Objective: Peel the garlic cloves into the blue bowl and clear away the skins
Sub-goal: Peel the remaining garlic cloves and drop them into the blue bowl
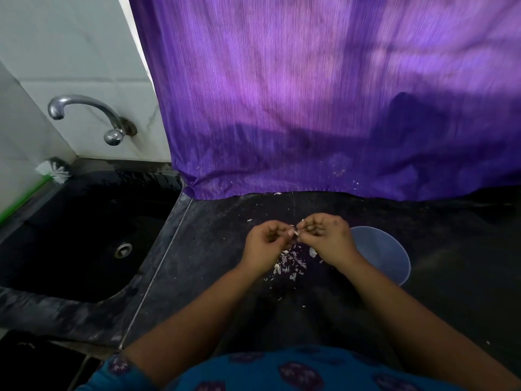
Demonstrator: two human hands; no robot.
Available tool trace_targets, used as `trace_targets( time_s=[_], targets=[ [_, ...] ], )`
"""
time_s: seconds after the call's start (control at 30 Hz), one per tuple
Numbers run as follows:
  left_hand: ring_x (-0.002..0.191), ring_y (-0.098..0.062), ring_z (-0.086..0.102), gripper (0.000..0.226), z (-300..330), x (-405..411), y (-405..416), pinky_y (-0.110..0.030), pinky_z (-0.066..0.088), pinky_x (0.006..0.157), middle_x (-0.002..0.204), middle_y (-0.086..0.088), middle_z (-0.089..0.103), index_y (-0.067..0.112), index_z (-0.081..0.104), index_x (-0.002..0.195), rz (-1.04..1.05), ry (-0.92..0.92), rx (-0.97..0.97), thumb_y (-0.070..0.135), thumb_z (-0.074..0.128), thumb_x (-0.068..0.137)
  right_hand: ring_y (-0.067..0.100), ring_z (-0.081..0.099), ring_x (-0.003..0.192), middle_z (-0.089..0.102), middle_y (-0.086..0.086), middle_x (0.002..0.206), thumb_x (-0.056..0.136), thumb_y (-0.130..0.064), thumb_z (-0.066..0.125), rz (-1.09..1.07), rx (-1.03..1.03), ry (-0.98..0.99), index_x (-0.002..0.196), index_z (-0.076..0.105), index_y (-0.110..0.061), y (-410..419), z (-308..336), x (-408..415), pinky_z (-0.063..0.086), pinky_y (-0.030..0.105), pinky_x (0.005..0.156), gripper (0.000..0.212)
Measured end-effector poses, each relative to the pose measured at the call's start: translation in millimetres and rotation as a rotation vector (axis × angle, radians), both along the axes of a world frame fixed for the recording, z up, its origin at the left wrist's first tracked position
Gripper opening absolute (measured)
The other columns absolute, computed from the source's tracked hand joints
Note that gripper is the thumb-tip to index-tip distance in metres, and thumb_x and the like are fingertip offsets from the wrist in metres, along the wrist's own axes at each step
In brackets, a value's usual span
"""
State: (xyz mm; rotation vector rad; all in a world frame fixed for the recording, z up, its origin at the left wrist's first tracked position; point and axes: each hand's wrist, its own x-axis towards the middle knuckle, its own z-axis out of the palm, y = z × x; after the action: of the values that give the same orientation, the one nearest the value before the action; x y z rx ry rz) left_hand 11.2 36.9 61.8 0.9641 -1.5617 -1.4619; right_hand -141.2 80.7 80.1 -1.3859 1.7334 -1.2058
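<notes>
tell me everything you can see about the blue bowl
The blue bowl is a round, pale blue container that looks like smooth, matt plastic, standing upright on the dark countertop to the right of the scattered garlic skins. Its open mouth faces up. The right hand and wrist cover its left part in this view, so whether they touch it cannot be told. The visible inside looks plain blue; any peeled cloves in it are hidden or not discernible.

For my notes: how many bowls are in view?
1: the blue bowl on the dark counter, just behind the right hand, which partly covers it.
</notes>
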Motion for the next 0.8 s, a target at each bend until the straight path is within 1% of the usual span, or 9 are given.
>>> trace_targets(
  time_s=[0.07,0.13,0.3,0.43,0.5,0.57,0.67,0.73,0.8],
  targets=[
    [0.070,-0.010,0.067,0.011,0.6,-1.9,2.7,-0.021,0.054,0.069,0.075,-0.004,0.071,0.005,0.068,0.087,-0.006,0.048,0.080,-0.001,0.060,0.090,0.020,0.071,0.075,0.072,0.003,0.078,0.078,0.001,0.073,0.002,0.006,-0.056,0.082,0.069,-0.013,2.4,-0.5,-0.4,0.059,0.028,0.073,0.015],
    [0.067,-0.008,0.065,0.011,1.1,-3.3,4.3,-0.018,0.053,0.066,0.073,-0.003,0.071,0.002,0.066,0.089,-0.020,0.103,0.171,-0.002,0.057,0.092,0.019,0.071,0.074,0.072,0.004,0.078,0.081,0.002,0.069,0.000,0.020,-0.109,0.083,0.069,-0.014,4.1,-2.2,-0.1,0.058,0.030,0.075,0.016],
    [0.067,-0.008,0.062,0.009,1.5,-4.4,5.1,-0.016,0.050,0.062,0.076,-0.007,0.065,0.003,0.064,0.091,-0.017,0.157,0.295,0.002,0.055,0.094,0.015,0.056,0.066,0.060,0.000,0.071,0.096,-0.006,0.046,-0.045,0.112,-0.126,0.085,0.066,-0.018,6.3,-3.9,-3.5,0.047,0.037,0.067,0.026],
    [0.064,-0.007,0.061,0.006,1.5,-6.1,6.8,-0.016,0.049,0.060,0.073,-0.004,0.067,-0.001,0.065,0.093,-0.009,0.120,0.263,0.002,0.061,0.091,0.012,0.067,0.070,0.070,-0.002,0.072,0.092,-0.034,0.061,0.040,0.116,0.116,0.087,0.070,-0.019,12.5,0.4,-5.5,0.055,0.034,0.072,0.018],
    [0.065,-0.008,0.063,0.012,1.9,-6.4,7.1,-0.017,0.051,0.061,0.075,-0.007,0.068,-0.007,0.064,0.097,0.003,0.105,0.255,0.001,0.063,0.089,0.011,0.068,0.070,0.071,-0.002,0.070,0.088,-0.033,0.066,0.048,0.105,0.149,0.083,0.071,-0.020,13.5,0.5,-4.1,0.056,0.035,0.073,0.015],
    [0.065,-0.010,0.063,0.015,2.8,-6.3,7.3,-0.018,0.051,0.062,0.076,-0.009,0.069,-0.010,0.064,0.098,0.012,0.103,0.257,0.001,0.064,0.088,0.013,0.068,0.069,0.071,-0.001,0.069,0.088,-0.029,0.068,0.025,0.093,0.101,0.082,0.071,-0.018,13.2,-0.4,-2.5,0.056,0.037,0.073,0.013],
    [0.060,-0.007,0.061,0.005,3.9,-7.8,9.7,-0.017,0.050,0.060,0.069,-0.004,0.068,-0.004,0.065,0.090,0.019,0.110,0.269,-0.001,0.062,0.090,0.010,0.066,0.068,0.070,-0.002,0.070,0.090,-0.028,0.066,0.027,0.077,0.127,0.086,0.070,-0.015,14.3,-1.6,-0.7,0.054,0.026,0.068,0.014],
    [0.060,-0.007,0.060,0.010,4.2,-9.1,11.8,-0.018,0.050,0.060,0.068,-0.003,0.068,0.002,0.065,0.083,0.030,0.144,0.314,-0.001,0.059,0.091,0.006,0.063,0.067,0.067,-0.006,0.071,0.093,-0.027,0.061,0.056,0.057,0.214,0.090,0.068,-0.014,15.9,-1.7,1.0,0.048,0.014,0.062,0.014],
    [0.061,-0.008,0.061,0.015,3.5,-9.0,12.5,-0.019,0.052,0.063,0.070,-0.004,0.070,0.004,0.065,0.081,0.031,0.206,0.386,-0.002,0.057,0.092,0.001,0.059,0.067,0.063,-0.009,0.073,0.095,-0.023,0.058,0.085,0.053,0.242,0.094,0.066,-0.014,17.1,-3.7,1.4,0.043,0.008,0.060,0.012]
  ],
)
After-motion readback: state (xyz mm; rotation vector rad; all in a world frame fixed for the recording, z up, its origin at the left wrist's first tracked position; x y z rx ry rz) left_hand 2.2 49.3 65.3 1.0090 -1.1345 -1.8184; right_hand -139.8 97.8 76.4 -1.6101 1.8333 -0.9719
